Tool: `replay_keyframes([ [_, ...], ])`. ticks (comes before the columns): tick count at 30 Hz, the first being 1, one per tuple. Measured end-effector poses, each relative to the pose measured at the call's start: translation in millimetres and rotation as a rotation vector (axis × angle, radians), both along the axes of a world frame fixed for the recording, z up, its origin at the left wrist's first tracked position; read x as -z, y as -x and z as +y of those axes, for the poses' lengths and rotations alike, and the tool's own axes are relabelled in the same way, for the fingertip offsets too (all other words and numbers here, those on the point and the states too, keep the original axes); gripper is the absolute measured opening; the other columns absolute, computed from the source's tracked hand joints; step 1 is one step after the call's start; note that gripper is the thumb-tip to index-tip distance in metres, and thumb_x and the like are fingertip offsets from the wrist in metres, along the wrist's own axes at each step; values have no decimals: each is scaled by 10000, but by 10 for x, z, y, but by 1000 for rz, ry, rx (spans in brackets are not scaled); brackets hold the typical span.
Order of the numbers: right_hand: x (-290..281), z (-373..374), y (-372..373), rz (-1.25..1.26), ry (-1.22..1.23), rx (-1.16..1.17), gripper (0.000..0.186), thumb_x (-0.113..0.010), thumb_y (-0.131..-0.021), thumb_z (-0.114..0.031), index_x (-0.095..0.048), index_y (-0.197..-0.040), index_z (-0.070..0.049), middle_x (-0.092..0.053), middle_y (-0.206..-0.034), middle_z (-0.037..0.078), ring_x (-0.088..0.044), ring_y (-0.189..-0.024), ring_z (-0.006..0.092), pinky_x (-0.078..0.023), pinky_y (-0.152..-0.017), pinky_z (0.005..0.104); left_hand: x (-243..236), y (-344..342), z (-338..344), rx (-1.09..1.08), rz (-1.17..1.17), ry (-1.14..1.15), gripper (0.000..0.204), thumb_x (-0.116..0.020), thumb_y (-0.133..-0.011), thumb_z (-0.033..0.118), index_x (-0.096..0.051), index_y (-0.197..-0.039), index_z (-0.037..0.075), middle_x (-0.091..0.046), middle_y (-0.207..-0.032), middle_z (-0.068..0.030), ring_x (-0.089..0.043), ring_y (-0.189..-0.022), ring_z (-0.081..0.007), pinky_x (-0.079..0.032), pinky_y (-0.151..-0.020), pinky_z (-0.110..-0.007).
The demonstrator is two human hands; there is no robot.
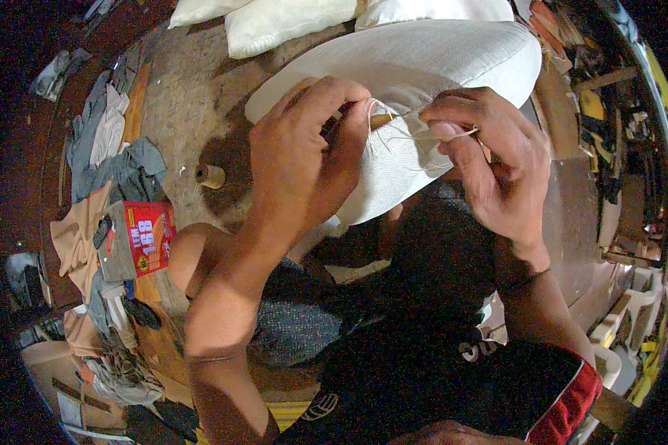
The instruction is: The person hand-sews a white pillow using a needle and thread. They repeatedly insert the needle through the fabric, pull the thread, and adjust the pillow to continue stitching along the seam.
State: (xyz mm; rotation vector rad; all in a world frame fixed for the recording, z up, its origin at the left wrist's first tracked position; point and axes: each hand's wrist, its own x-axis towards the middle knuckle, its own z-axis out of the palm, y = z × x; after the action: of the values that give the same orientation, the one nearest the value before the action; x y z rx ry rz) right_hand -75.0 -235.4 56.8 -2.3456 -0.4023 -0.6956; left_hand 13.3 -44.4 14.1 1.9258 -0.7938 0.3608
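A pale, ribbed fabric cushion (453, 55) rests in front of me, with pale loose threads (382, 137) at its near side. My left hand (308, 156) is closed at the cushion, its thumb and index finger pinching threads near a small tan piece partly hidden behind them. On the right, my right hand (497, 159) has its fingers closed on a thin strand held across the cushion's surface; whether a needle is among the threads is too small to tell.
A brown spool (210, 176) stands on the worn floor (193, 89). White pillows (289, 26) lie at the back. Left are piled cloths (107, 126) and a red-and-grey box (148, 237). Stacked boards and scraps (612, 133) line the right. My legs (293, 326) are bent below.
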Motion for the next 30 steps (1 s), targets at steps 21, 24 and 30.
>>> replay_keyframes([
  [21,76,-212,-24,404,-765,-675,202,-628,-994,-143,-733,-922,14,-751,-918,131,-682,-753,170,-528,-647,287,59,-60,73,68,118,60,106,-733,-884,109,-741,-973,53,-723,-864,-117,-709,-778,-270,-554,-717,-361],
  [24,34,-204,29,290,-760,-491,213,-617,-996,-151,-720,-926,22,-746,-908,151,-671,-734,172,-528,-646,289,29,-35,73,49,141,32,138,-709,-898,85,-740,-1032,69,-725,-924,-119,-706,-831,-287,-558,-749,-375],
  [30,68,-191,-140,200,-834,-146,216,-613,-1019,-189,-707,-1038,4,-753,-913,114,-648,-726,119,-511,-617,262,-99,-57,110,225,-325,-204,327,-660,-858,-2,-740,-1145,135,-720,-1076,-98,-692,-972,-323,-552,-860,-390],
])
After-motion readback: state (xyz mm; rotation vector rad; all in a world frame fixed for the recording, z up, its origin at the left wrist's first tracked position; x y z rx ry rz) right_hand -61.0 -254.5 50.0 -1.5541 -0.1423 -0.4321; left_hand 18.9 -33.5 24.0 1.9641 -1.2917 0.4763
